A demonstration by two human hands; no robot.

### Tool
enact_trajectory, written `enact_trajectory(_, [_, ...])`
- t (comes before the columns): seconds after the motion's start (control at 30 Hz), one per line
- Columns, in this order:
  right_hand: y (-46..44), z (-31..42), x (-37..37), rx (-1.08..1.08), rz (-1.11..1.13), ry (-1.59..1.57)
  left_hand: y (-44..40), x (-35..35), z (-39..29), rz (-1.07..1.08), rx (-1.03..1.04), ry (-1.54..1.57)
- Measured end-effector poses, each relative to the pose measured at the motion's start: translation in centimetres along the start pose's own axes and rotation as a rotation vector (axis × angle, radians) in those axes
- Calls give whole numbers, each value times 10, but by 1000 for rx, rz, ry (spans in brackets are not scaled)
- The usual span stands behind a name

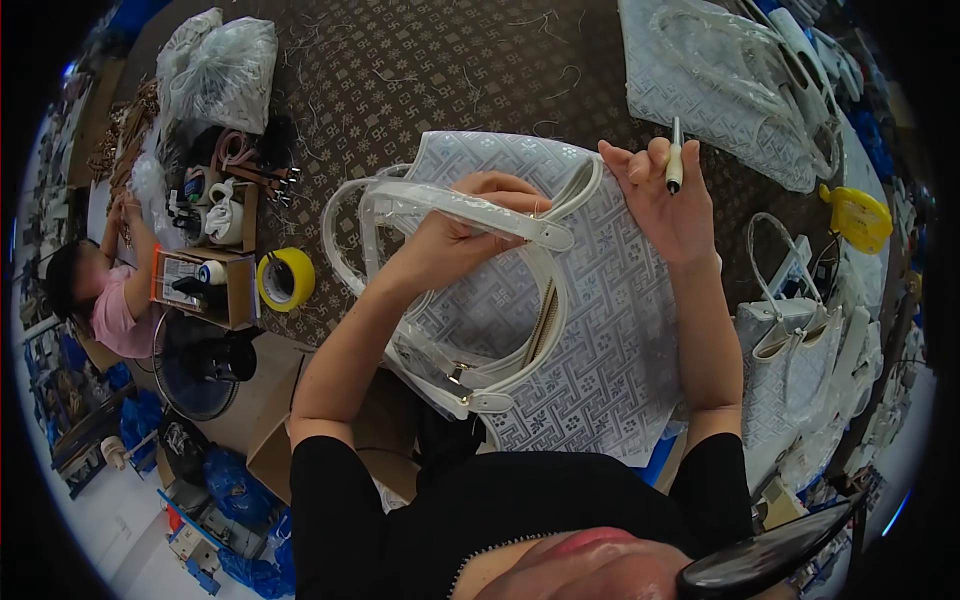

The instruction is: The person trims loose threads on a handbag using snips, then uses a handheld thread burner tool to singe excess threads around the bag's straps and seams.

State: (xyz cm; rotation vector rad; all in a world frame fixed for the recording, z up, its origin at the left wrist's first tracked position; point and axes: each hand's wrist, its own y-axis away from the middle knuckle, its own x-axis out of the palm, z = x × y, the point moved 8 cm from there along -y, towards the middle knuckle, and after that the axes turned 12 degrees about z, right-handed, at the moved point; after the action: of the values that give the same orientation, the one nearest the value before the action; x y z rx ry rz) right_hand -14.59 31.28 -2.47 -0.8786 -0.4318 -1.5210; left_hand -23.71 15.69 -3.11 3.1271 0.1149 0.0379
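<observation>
A white handbag with a silvery geometric pattern lies in front of me, its zipped opening facing left. My left hand is closed at the near rim of the opening, gripping the plastic-wrapped bag handle by its end tab; its fingertips are partly hidden. The second handle curves below it, by a small gold buckle. My right hand rests along the bag's right edge. Between its fingers sits a slim pen-like tool with a cream body, dark lower end and pale narrow upper end.
More patterned bags lie at upper right, others at right near a yellow tape dispenser. On the left are yellow tape, a box of supplies, plastic-wrapped parts, a fan and a co-worker.
</observation>
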Motion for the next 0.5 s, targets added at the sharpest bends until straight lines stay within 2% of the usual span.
enact_trajectory(0.13, [0,0,-1,-11,45,-21,-1,-2,2,10,38,-183])
enact_trajectory(0.2, [0,0,-2,-20,43,-33,-1,-4,-3,-47,154,-267])
enact_trajectory(0.33, [0,0,-2,-11,56,-34,-2,-2,-4,-62,176,-221])
enact_trajectory(0.43, [0,-1,-2,0,50,-23,0,-1,-5,-120,111,-227])
enact_trajectory(0.5, [0,-2,-3,6,44,-10,2,-4,2,-156,-17,-211])
